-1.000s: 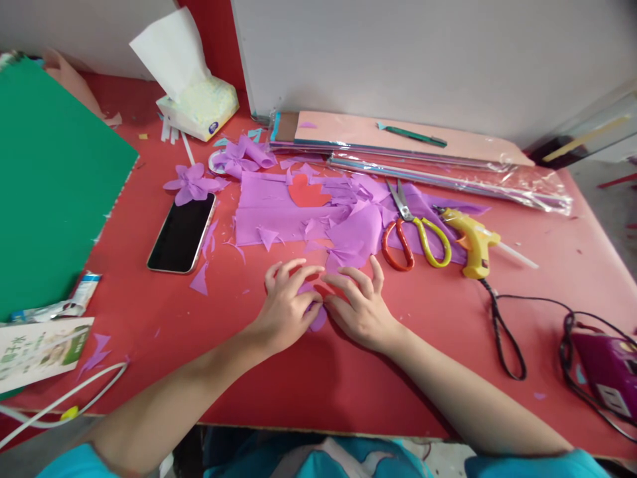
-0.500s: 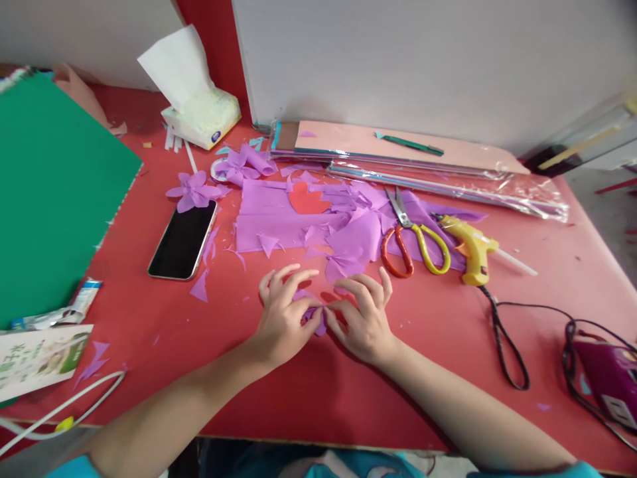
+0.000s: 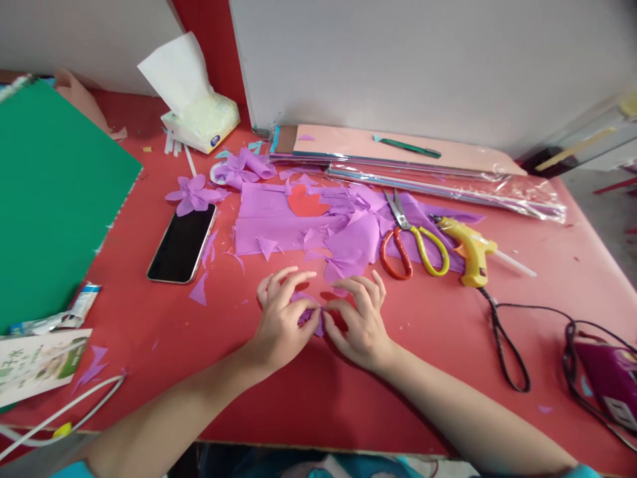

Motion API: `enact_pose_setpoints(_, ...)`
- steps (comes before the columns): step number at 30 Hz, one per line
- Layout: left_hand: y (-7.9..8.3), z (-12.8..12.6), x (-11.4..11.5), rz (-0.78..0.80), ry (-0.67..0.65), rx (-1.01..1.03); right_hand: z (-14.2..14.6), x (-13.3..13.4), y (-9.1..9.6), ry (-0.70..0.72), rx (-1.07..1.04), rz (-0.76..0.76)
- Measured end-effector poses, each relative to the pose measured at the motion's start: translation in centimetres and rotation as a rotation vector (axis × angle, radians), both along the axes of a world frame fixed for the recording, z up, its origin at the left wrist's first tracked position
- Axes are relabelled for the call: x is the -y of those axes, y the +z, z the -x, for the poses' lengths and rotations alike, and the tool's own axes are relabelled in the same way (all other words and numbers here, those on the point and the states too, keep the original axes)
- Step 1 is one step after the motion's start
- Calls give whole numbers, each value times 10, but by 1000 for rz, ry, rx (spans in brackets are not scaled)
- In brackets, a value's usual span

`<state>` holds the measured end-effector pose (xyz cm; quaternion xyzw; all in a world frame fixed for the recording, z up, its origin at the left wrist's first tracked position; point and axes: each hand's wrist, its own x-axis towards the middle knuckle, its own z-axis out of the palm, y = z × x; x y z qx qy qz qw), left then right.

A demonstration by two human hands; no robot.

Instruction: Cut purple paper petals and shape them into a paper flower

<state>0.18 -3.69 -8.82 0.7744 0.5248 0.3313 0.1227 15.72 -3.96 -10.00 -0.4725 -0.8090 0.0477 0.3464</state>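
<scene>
My left hand (image 3: 284, 320) pinches a small piece of purple paper (image 3: 318, 325) between thumb and index finger, low over the red table. From the other side my right hand (image 3: 362, 323) pinches the same paper, its fingertips almost touching the left ones. The other fingers of both hands are raised and curved. Most of the piece is hidden behind my fingers, so its full shape cannot be made out. Just beyond my hands lie purple paper sheets and scraps (image 3: 269, 232) with a red paper shape (image 3: 306, 202) on top.
Scissors (image 3: 408, 232) and a yellow glue gun (image 3: 472, 249) lie to the right, its cord trailing. A phone (image 3: 182, 245), a purple paper flower (image 3: 192, 195) and a tissue pack (image 3: 204, 123) are at left. Wrapped paper (image 3: 448, 186) lines the back; green sheet (image 3: 54, 199) far left.
Hands and paper stay in nearly the same place; the fingertips have shifted only slightly. The whole view has moved a little.
</scene>
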Motion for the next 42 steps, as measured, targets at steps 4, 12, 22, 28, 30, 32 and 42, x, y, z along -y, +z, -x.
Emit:
enact_pose_setpoints(4,0,3,-1,19,-28,-53,-2,-1,0,-4,25,14)
enact_pose_setpoints(12,-3,5,-2,19,-96,-147,-4,-2,0,31,108,63)
enact_pose_setpoints(22,-1,5,-3,-93,-76,-188,-5,-7,1,60,69,170)
enact_pose_setpoints(28,-1,5,-1,-90,-168,-228,-6,-9,1,63,13,220)
enact_pose_setpoints(30,-2,4,0,-85,-149,-230,-6,-8,1,62,11,219)
enact_pose_setpoints(32,-2,4,0,-77,-126,-235,-6,-8,1,61,16,220)
enact_pose_setpoints(42,-2,3,-2,-37,-118,-230,-6,-8,1,52,32,213)
